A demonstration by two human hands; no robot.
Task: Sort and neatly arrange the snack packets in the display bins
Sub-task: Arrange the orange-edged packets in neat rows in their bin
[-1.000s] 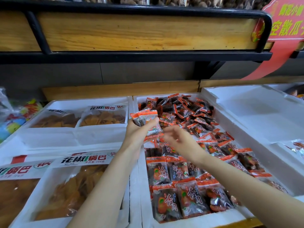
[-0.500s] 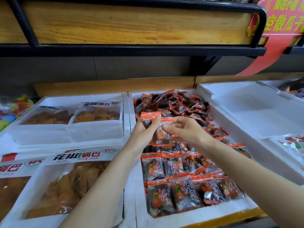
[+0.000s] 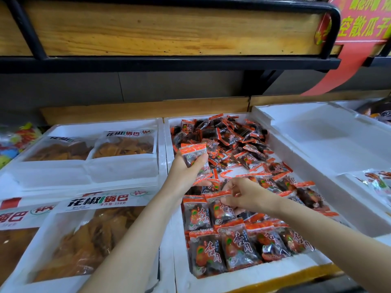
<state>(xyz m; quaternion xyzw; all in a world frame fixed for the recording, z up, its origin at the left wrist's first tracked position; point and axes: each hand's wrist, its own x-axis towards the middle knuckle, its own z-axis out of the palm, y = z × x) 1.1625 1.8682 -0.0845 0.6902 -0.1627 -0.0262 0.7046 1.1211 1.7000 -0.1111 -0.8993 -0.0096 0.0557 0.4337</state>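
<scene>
Just behind the front wall of the middle foam bin (image 3: 243, 278), a tidy row of snack packets (image 3: 237, 246) lies flat, labels up, orange edges away from me, each touching the next. Over the next row back, my right hand (image 3: 249, 196) is low in the bin with its fingers curled. Thumb and fingertips pinch the orange top edge of 1 packet (image 3: 221, 210), which lies flat beside another against the bin's left wall.

Farther in, above the bin's left side, my left hand (image 3: 186, 172) is raised and wrapped round a small stack of packets (image 3: 193, 153), thumb across the front, orange edges up. I cannot tell how many it holds.

Past both hands, the far half of the bin holds a loose heap of packets (image 3: 232, 136) lying at every angle.

Touching the bin on its left is a foam bin with a large bag of golden crisps (image 3: 88, 240), and behind that are 2 smaller crisp bags (image 3: 124, 144). Against the bin's right side sits a white foam tray (image 3: 317, 134).

Above and behind the bin runs a wooden shelf board (image 3: 169, 28) in a black frame, with a red banner (image 3: 364, 30) at its right end
</scene>
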